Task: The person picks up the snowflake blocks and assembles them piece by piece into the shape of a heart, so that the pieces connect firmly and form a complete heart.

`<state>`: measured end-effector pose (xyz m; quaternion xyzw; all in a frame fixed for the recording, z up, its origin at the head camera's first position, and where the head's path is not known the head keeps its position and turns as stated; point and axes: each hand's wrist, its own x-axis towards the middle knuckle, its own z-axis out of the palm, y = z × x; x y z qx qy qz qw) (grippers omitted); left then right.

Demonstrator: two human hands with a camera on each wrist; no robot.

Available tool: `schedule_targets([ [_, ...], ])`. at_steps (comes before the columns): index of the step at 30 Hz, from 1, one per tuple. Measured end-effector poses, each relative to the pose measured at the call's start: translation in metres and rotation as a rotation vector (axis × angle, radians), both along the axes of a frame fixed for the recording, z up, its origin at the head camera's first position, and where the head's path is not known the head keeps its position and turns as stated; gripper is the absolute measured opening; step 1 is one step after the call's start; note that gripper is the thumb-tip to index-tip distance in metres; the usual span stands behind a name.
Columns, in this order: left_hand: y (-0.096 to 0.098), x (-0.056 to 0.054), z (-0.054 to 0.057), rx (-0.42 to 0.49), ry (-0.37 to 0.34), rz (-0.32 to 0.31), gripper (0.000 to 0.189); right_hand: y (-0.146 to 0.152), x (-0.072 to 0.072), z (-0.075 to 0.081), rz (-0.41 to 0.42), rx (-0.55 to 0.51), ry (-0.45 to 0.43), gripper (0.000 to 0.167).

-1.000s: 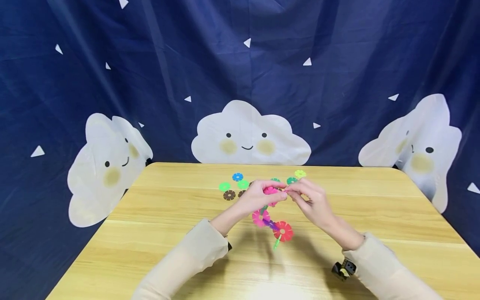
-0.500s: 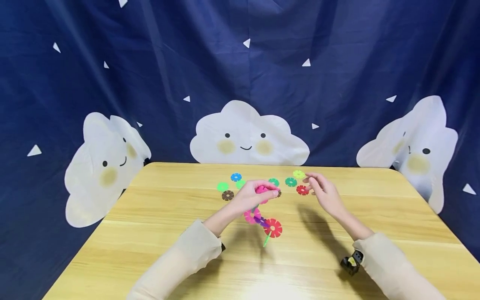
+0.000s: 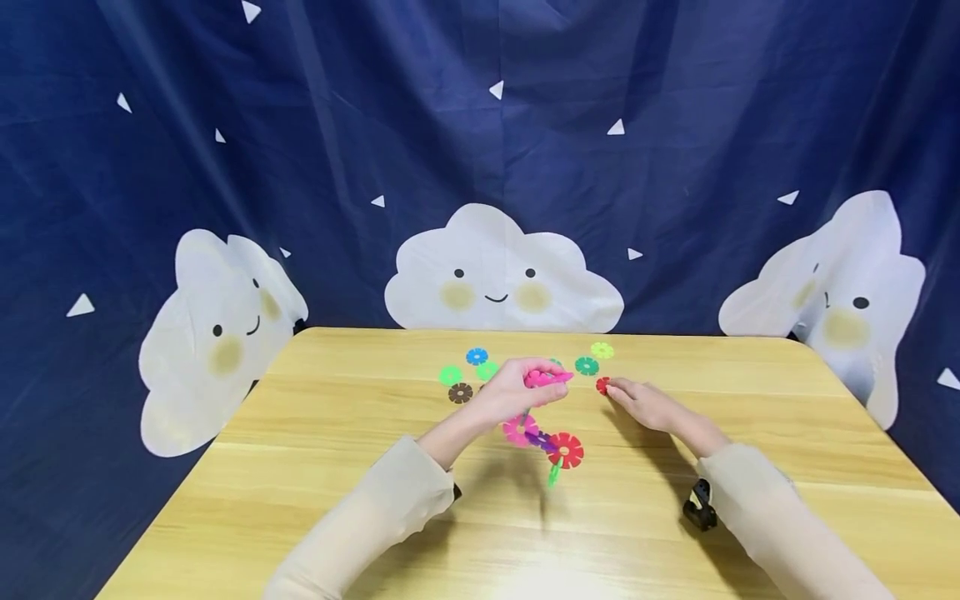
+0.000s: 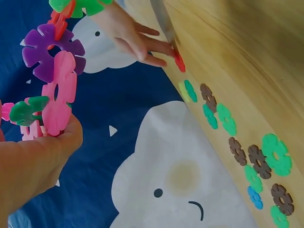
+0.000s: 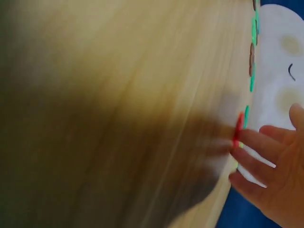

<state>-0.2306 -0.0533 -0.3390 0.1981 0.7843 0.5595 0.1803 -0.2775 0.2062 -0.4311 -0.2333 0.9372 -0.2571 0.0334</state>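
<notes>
My left hand holds a chain of interlocking snowflake discs above the table, thumb and fingers gripping its pink end. Below the hand dangle a pink disc, a purple disc, a red disc and a bright green disc. A dark green disc joins pink ones beside the thumb. Over on the right, my right hand reaches down with extended fingers. Its fingertips are at a loose red disc lying flat on the wood, partly covering it.
Several loose discs lie toward the back of the wooden table, among them a blue disc, a brown disc, a teal disc and a yellow disc. A dark blue curtain hangs behind.
My right hand has left the pink end of the chain, moved right and come down onto the loose red disc. My left hand keeps holding the chain in about the same place.
</notes>
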Motion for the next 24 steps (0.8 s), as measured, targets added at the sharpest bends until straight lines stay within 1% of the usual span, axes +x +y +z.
schedule_targets([
  [3, -0.003, -0.001, -0.002, -0.003, -0.018, -0.008, 0.038, -0.002, 0.000, 0.000, 0.059, -0.001, 0.035, 0.034],
  [6, -0.007, -0.003, -0.004, -0.008, -0.029, -0.023, 0.040, -0.003, 0.000, 0.000, 0.094, 0.008, 0.056, 0.035],
  [8, -0.008, -0.003, -0.006, -0.012, -0.033, -0.033, 0.042, -0.004, 0.001, -0.001, 0.092, 0.045, 0.065, 0.039],
  [11, -0.009, -0.003, -0.006, -0.018, -0.040, -0.042, 0.044, -0.005, 0.003, -0.003, 0.081, 0.110, 0.056, 0.040],
  [14, -0.009, -0.001, -0.006, -0.015, -0.043, -0.049, 0.045, -0.007, 0.004, -0.005, 0.061, 0.126, 0.006, 0.035],
  [17, -0.010, -0.001, -0.006, -0.016, -0.045, -0.050, 0.045, -0.009, 0.003, -0.005, 0.042, 0.097, -0.041, 0.030],
  [19, -0.010, 0.000, -0.006, -0.020, -0.041, -0.050, 0.044, -0.011, 0.002, -0.004, 0.043, 0.068, -0.062, 0.028],
  [21, -0.011, -0.001, -0.006, -0.022, -0.039, -0.049, 0.043, -0.013, 0.001, -0.004, 0.052, 0.012, -0.077, 0.025],
  [24, -0.012, -0.001, -0.008, -0.029, -0.028, -0.045, 0.042, -0.015, 0.002, 0.000, 0.067, -0.140, -0.134, 0.021],
])
